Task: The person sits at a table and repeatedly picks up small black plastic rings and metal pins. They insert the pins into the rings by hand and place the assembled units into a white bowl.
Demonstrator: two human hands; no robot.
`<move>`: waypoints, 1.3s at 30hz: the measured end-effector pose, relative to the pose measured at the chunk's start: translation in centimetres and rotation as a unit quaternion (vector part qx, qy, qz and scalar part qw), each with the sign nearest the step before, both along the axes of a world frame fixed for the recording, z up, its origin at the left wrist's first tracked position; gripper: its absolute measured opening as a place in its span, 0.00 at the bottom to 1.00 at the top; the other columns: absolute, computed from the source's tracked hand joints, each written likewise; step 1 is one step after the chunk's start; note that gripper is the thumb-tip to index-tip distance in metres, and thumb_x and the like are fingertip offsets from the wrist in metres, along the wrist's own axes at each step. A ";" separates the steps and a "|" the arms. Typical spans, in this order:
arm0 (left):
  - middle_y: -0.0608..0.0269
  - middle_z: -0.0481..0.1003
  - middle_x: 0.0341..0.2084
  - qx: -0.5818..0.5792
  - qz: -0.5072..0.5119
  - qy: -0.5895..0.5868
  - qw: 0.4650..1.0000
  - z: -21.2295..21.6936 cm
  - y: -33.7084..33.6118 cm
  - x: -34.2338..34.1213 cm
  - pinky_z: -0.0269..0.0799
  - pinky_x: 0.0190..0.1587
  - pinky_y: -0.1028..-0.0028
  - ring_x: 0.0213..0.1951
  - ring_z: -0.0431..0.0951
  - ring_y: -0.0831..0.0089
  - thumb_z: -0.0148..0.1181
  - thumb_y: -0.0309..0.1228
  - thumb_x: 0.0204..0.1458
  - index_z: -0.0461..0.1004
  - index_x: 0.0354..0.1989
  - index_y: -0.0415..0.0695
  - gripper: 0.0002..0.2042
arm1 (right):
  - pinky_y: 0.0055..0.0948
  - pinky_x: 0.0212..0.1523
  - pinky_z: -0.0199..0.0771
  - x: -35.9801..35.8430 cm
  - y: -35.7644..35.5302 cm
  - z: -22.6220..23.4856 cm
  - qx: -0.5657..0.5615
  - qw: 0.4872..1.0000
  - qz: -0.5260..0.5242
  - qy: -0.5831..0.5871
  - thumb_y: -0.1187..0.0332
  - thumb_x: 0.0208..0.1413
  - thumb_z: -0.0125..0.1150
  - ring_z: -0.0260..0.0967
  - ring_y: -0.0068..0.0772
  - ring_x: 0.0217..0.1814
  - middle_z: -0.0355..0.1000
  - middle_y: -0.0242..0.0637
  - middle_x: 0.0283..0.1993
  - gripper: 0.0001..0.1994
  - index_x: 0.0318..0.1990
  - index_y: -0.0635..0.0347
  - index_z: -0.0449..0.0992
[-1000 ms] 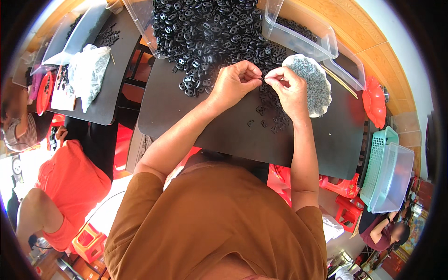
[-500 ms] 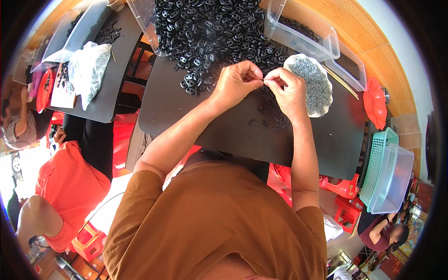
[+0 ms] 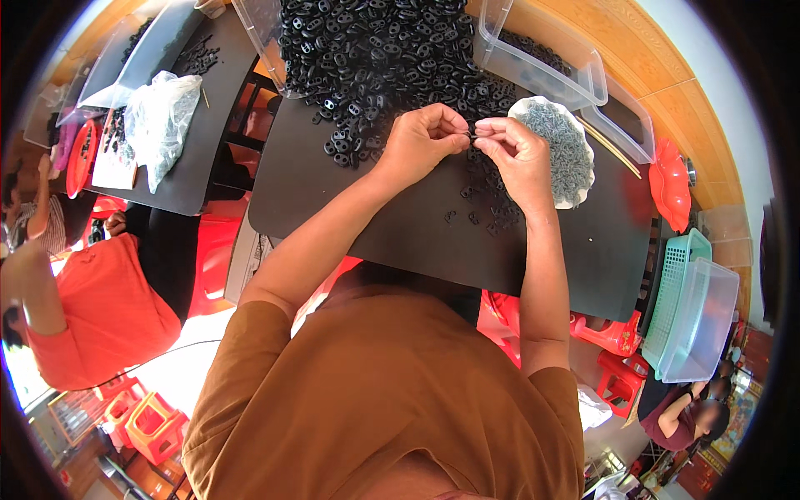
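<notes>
Dark piece (image 3: 472, 137) between both hands (image 3: 419, 148)

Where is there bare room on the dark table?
Between the left forearm and the scattered small pieces; also right of the right forearm, this side of the white dish, save one white speck. Crowded: beyond the left hand, under heaped black two-hole pieces.

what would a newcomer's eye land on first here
Probably the heap of black pieces on the far side of the table. Nearer, the left hand and right hand almost meet, fingers holding a tiny dark piece. Right of them sits a white dish of grey bits.
</notes>
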State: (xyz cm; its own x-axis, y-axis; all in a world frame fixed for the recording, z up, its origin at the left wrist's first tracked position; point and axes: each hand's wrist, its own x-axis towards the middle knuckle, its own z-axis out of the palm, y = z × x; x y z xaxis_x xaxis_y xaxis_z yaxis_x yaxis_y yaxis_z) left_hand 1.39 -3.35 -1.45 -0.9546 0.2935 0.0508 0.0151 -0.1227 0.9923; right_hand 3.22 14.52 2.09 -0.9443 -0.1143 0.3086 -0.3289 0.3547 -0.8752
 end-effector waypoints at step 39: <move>0.61 0.77 0.38 0.144 0.030 -0.065 0.987 -0.4 -0.1 1.1 0.78 0.45 0.76 0.39 0.79 0.77 0.61 0.19 0.55 0.73 0.42 0.36 0.08 | 0.17 0.35 0.73 0.1 -1.3 -1.8 -0.147 0.980 0.038 -0.125 0.73 0.57 0.64 0.72 0.16 0.34 0.76 0.28 0.33 0.05 0.40 0.59 0.76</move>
State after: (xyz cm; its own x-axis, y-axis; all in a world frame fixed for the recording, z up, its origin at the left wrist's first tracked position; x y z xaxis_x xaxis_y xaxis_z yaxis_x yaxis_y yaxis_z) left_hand 2.54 -3.43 -1.85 -0.9736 0.2281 0.0004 -0.0939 -0.4027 0.9105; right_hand 3.28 13.19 0.33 -0.9868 -0.1281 0.0989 -0.1068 0.0567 -0.9927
